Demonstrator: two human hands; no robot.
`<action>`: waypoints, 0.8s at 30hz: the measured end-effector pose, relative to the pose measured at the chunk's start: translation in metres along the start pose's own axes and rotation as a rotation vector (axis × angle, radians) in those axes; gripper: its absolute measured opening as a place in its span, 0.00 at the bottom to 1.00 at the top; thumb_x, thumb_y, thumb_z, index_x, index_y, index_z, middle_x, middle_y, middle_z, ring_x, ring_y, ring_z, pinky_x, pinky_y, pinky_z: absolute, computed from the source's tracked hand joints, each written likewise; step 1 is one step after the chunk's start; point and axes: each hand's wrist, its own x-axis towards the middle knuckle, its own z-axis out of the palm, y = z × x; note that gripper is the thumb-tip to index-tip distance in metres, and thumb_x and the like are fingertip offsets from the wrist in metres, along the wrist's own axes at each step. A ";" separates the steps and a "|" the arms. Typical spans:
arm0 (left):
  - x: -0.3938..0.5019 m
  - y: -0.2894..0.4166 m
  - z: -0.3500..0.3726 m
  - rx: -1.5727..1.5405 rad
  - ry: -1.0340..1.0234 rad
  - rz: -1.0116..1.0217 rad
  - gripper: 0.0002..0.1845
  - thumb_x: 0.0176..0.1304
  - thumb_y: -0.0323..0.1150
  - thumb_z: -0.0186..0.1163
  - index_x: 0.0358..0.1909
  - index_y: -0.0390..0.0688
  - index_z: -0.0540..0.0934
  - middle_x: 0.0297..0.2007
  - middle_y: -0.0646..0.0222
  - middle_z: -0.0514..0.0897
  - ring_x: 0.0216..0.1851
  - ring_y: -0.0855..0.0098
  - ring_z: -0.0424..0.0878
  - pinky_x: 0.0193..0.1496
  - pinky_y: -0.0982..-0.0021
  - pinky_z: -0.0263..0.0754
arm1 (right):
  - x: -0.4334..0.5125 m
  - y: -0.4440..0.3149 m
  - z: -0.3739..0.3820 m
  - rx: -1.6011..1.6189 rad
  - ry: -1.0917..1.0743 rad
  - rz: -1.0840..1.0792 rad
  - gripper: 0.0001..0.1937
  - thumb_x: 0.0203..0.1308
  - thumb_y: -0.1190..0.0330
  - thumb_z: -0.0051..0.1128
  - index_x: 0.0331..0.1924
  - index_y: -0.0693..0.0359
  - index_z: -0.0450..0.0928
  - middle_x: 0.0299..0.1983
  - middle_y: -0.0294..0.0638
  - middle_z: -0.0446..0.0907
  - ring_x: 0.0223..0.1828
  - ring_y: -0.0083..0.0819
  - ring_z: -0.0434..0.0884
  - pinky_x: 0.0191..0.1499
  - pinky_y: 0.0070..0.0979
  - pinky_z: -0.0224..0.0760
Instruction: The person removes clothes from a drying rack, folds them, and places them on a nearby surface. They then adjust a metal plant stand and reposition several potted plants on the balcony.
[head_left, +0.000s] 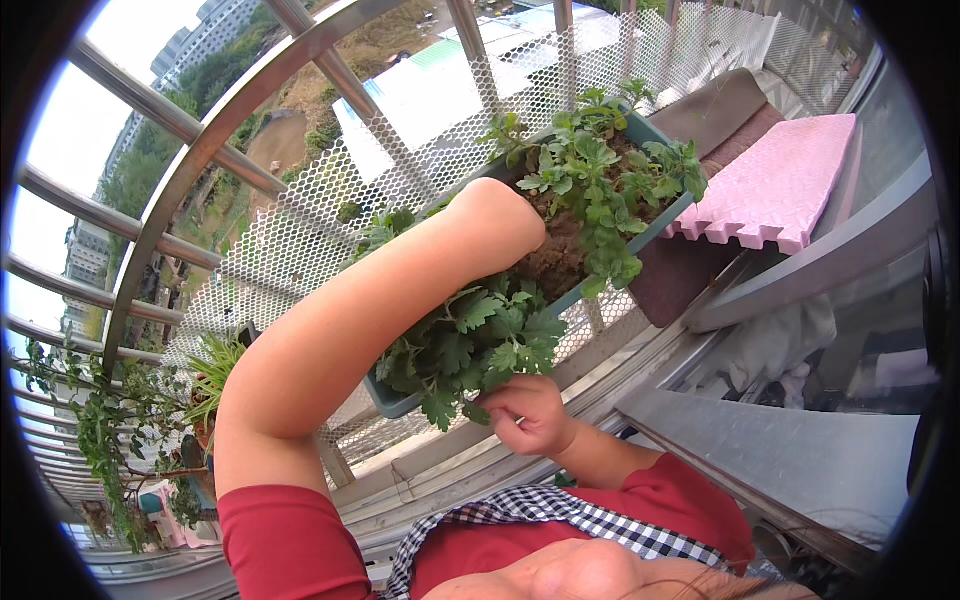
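A long green planter box (666, 219) hangs along the railing with brown soil (556, 255) inside. Across it reaches my left forearm (382, 289); its rounded end (510, 217) is above the soil, and no fingers show there. At the near side, my right hand (529, 415) has thumb and forefinger pinched at the edge of a lobed leaf (477, 412). This leaf hangs from a dense chrysanthemum-like plant (480, 337) that spills over the near rim. More leafy plants (592, 176) grow at the far end of the box.
White plastic mesh (300, 240) lines the metal railing bars (247, 172). At right are a pink foam mat (780, 176), a folded brown mat (709, 109) and an open window frame (817, 262). Potted plants (210, 382) stand at left.
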 end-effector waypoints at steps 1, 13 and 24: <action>0.000 0.000 0.002 0.010 0.001 0.001 0.04 0.50 0.36 0.65 0.28 0.51 0.83 0.24 0.70 0.82 0.30 0.62 0.83 0.32 0.61 0.76 | 0.000 0.000 0.000 0.008 -0.003 0.022 0.08 0.44 0.81 0.53 0.29 0.64 0.81 0.27 0.44 0.81 0.25 0.39 0.81 0.27 0.29 0.75; -0.007 -0.016 -0.001 -0.607 0.281 -0.349 0.11 0.50 0.37 0.64 0.28 0.40 0.81 0.26 0.57 0.82 0.32 0.53 0.82 0.36 0.58 0.75 | 0.000 -0.004 0.005 -0.004 -0.006 0.087 0.08 0.46 0.80 0.53 0.30 0.62 0.81 0.25 0.43 0.79 0.24 0.38 0.79 0.26 0.29 0.72; 0.024 -0.016 0.010 -0.481 0.186 -0.229 0.16 0.58 0.46 0.65 0.38 0.44 0.82 0.27 0.58 0.82 0.33 0.52 0.83 0.37 0.55 0.78 | -0.001 -0.005 0.008 -0.052 -0.010 0.123 0.09 0.47 0.80 0.55 0.31 0.60 0.83 0.23 0.42 0.77 0.21 0.37 0.78 0.24 0.30 0.71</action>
